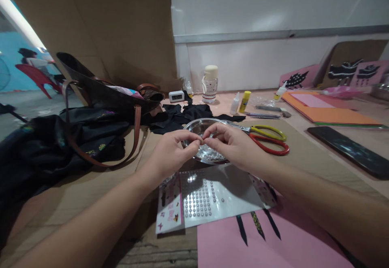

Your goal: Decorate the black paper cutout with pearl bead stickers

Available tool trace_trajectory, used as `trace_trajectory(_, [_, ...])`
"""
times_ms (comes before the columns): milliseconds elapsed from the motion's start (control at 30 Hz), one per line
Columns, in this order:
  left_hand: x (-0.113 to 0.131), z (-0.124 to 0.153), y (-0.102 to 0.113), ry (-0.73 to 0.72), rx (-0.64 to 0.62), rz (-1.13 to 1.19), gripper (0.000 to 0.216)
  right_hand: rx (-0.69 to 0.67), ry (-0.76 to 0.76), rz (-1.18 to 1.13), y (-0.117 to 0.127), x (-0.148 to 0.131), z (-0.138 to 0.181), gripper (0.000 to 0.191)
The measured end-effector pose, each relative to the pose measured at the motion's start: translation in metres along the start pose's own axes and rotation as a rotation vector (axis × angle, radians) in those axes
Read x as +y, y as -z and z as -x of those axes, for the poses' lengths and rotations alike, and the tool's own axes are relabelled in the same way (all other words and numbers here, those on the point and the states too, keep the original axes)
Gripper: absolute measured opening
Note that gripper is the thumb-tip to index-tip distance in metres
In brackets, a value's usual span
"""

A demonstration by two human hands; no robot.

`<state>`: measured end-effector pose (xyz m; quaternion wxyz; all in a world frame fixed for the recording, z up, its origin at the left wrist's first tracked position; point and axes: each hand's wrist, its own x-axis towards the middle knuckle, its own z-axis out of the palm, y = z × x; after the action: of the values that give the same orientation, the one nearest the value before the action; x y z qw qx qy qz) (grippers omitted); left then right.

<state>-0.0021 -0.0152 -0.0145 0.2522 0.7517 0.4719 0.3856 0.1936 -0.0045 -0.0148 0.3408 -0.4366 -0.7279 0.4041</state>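
Observation:
Above a shiny metal bowl (pixel 194 125) my left hand (pixel 174 148) and my right hand (pixel 229 142) meet, thumbs and fingertips pinched together. Whatever sits between the fingertips is too small to make out. Small silvery bits (pixel 209 154) lie in the bowl. Just below it, a sheet of stick-on gems (pixel 197 197) rests on the table, with rows of round grey gems on its left side and few on the right. Part of the sheet overlaps pink paper (pixel 231 252) that bears several dark pointed strips (pixel 257 225).
Scissors (pixel 269 138) with yellow and red handles lie right of the bowl. Behind are black cloth scraps (pixel 191 112), a glue bottle (pixel 235 104), a glue stick (pixel 244 101) and a drink bottle (pixel 210 84). A handbag (pixel 103 94) stands left, a phone (pixel 349 150) right.

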Motion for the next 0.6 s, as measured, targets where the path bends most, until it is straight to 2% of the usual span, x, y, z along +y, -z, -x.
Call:
trace_trajectory(367, [0.0021,0.0012,-0.0015,-0.047,0.013,-0.019,0.015,0.014,0.039,0.015,-0.0012,-0.0003,0.0010,0.019])
trace_trajectory(600, [0.0015,0.0026,-0.0036,-0.064,-0.038,0.087,0.022,0.062,0.052,-0.026,-0.0009,0.0043,-0.0014,0.016])
